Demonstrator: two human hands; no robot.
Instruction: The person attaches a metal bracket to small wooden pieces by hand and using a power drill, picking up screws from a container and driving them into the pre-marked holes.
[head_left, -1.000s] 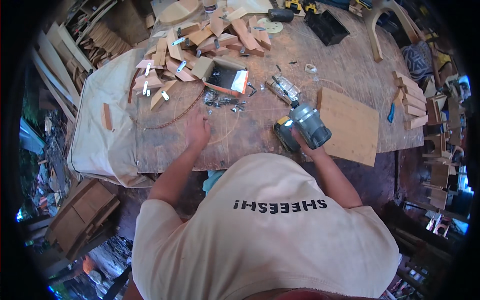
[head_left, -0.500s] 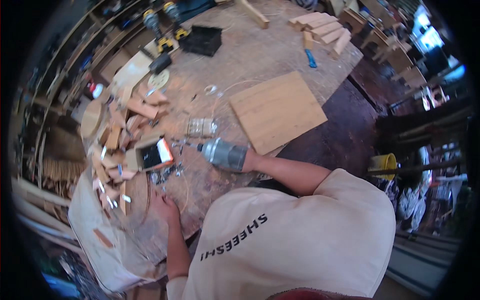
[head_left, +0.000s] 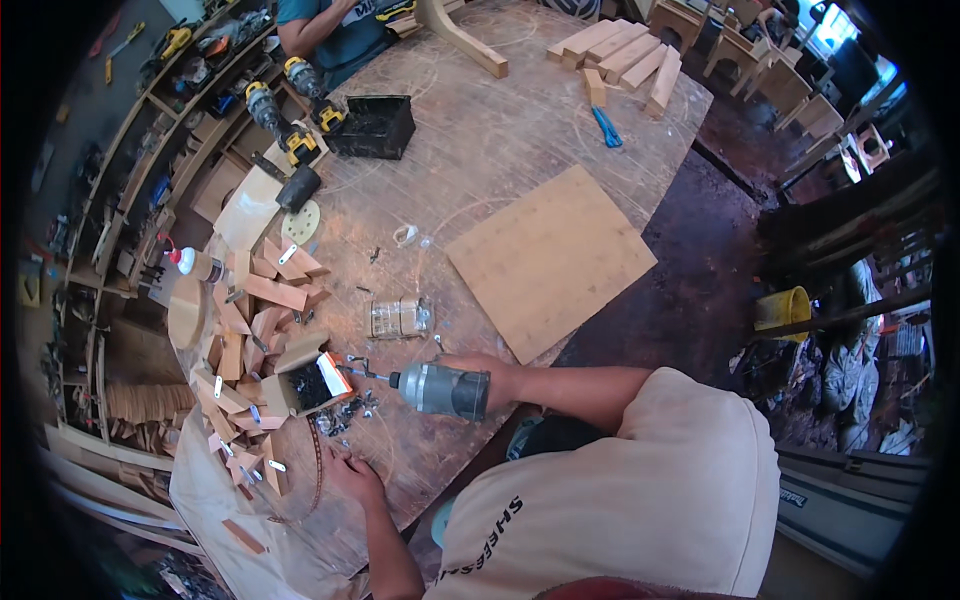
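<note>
Just beyond the drill (head_left: 443, 390), open box (head_left: 303, 352), wood blocks (head_left: 231, 357) heaped behind

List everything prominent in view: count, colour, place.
table: one, brown, centre
driver: one, grey, right hand
box: one, brown, left of driver
loose hardware: many, dark, beside box
wood blocks: many, pinkish, left
board: one, tan, right
wood strips: several, pale, far right
bin: one, black, far left
drills: two, yellow, beside bin
package: one, clear, near driver
bottle: one, white and brown, table's left
bucket: one, yellow, right floor
other person: one, blue shirt, far edge
shirt: one, cream, lower right
left hand: one, near box
right hand: one, on driver
</note>
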